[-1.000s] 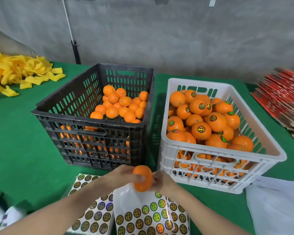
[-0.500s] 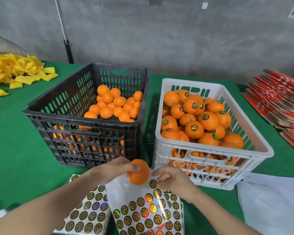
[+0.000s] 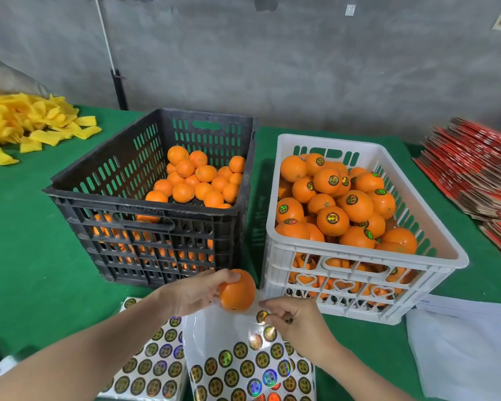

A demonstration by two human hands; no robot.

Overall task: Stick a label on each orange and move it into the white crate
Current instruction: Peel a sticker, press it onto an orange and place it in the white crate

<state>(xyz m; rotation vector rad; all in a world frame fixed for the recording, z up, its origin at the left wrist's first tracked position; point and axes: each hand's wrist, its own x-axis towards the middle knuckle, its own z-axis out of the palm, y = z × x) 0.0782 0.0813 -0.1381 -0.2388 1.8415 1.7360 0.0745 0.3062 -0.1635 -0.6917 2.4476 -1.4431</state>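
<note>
Covering most of the view, the green surface (image 3: 26,256) carries a black crate (image 3: 156,247) of plain oranges on the left and, just beside it, the white crate (image 3: 359,264) heaped with stickered ones. At the near edge lie label sheets (image 3: 237,369). Above them the left hand (image 3: 194,293) has its grip curled around one orange (image 3: 237,293), just in front of the gap between the crates. The right hand (image 3: 298,322) has its grip pinched on a round label (image 3: 262,316) just below that orange.
</note>
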